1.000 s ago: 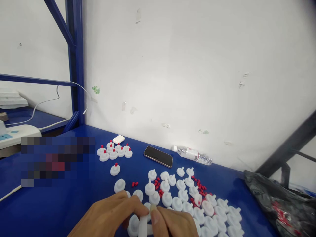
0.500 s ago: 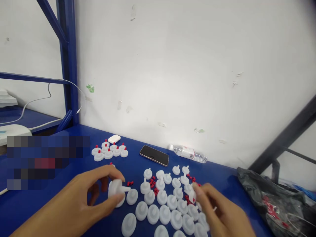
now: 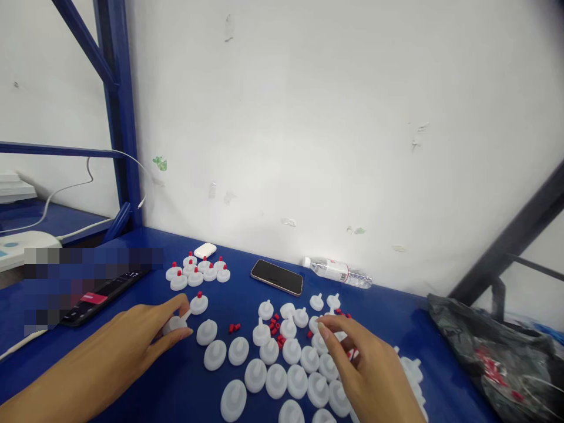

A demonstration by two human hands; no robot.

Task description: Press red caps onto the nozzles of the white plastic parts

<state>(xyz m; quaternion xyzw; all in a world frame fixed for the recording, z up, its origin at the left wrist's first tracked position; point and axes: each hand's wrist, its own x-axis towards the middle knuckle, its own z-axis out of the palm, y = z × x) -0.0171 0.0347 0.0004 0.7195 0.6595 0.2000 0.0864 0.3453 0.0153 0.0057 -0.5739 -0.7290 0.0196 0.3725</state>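
Grasping a cap (image 3: 175, 324) with the left hand (image 3: 136, 336), between thumb and bent fingers, just beside a lone red-tipped cap (image 3: 198, 305). Holding it tilted, with its bare spout slanting up toward the right; cannot tell whether touching the blue table (image 3: 163, 402) or just above. Reaching with the right hand (image 3: 368, 364) over the right part of a wide spread of white caps (image 3: 276, 382), with thumb and forefinger close at the tips and the other fingers curled; cannot tell whether pinching anything there. Hiding some of the spread behind that hand. Can see loose red tips (image 3: 281, 339) in small heaps among these caps, and a few more apart, nearer the left hand. Can see farther back, toward the left, a tight group of red-tipped caps, near a small white case (image 3: 205, 251). Can see too a phone (image 3: 277, 277) lying flat, and a bottle (image 3: 335, 270) on its side close to the wall (image 3: 308, 117). Can make out, left of the left hand, a second phone (image 3: 115, 289), partly pixelated. Can see at the far right a dark bag (image 3: 462, 329), with something red showing.
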